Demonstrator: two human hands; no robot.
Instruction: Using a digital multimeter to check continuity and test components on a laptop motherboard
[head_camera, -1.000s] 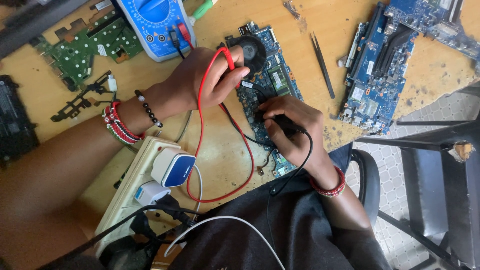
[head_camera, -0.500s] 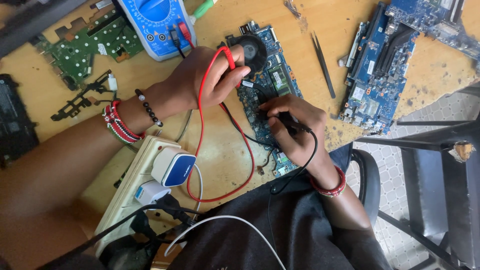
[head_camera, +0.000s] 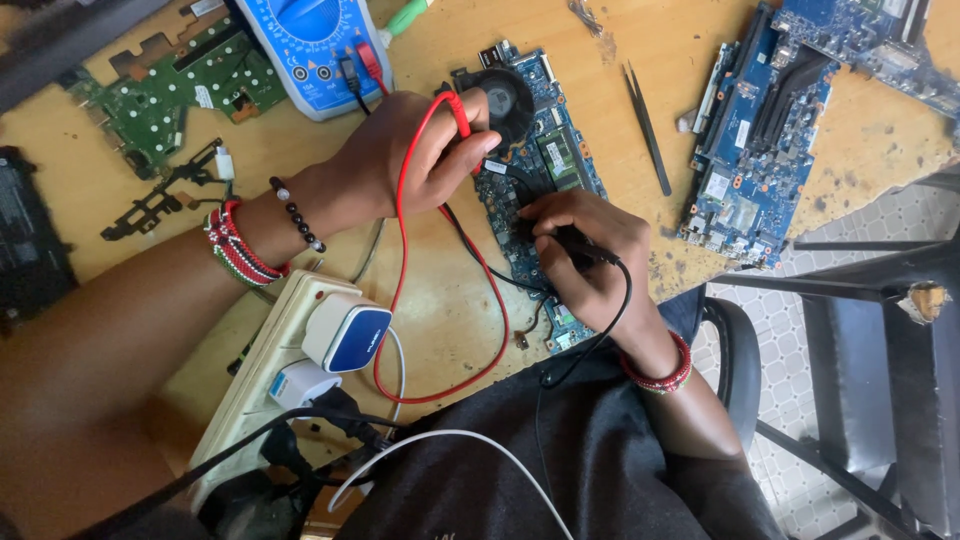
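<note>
A blue laptop circuit board (head_camera: 545, 160) with a round black fan lies on the wooden table (head_camera: 440, 300). My left hand (head_camera: 415, 155) grips a red test probe (head_camera: 457, 110), its tip down near the board's left edge; its red lead loops toward me. My right hand (head_camera: 585, 260) pinches a black test probe (head_camera: 580, 245) and presses it onto the board's middle. The black lead runs back past my wrist. Both leads plug into a blue multimeter (head_camera: 315, 45) at the table's far side.
A white power strip (head_camera: 265, 375) with a blue-and-white charger sits near my left forearm. A green circuit board (head_camera: 170, 85) lies far left, black tweezers (head_camera: 648, 125) and a second blue board (head_camera: 765, 140) to the right. A black chair frame (head_camera: 870, 340) stands right.
My right hand has shifted the black probe slightly up and left on the board. My left hand with the red probe has stayed put.
</note>
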